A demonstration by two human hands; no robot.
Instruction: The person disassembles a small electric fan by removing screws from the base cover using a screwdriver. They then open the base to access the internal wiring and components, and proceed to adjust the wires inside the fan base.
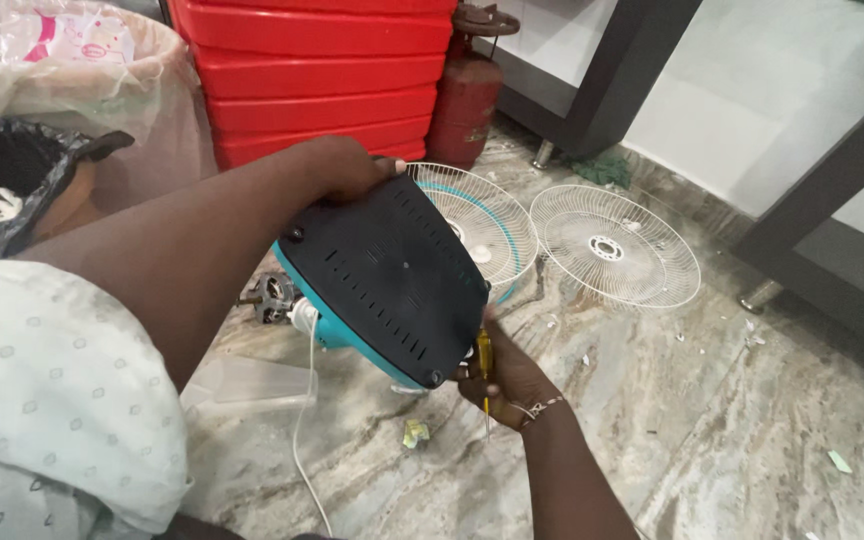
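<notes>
My left hand (345,168) grips the far edge of a teal fan base (382,275), tipped so that its black slotted underside faces me. My right hand (504,375) is at the base's near corner, holding a thin yellow-handled screwdriver (485,368) beside a corner screw. A white power cord (304,400) hangs from the base down to the floor. Part of the fan motor (268,297) shows behind the base on the left.
Two white wire fan grilles (617,245) (472,210) lie on the marbled stone floor behind the base. Stacked red plastic chairs (322,75) and a red gas cylinder (465,90) stand at the back. A black-lined bin (12,180) and plastic bags are on the left. Dark table legs (812,190) are on the right.
</notes>
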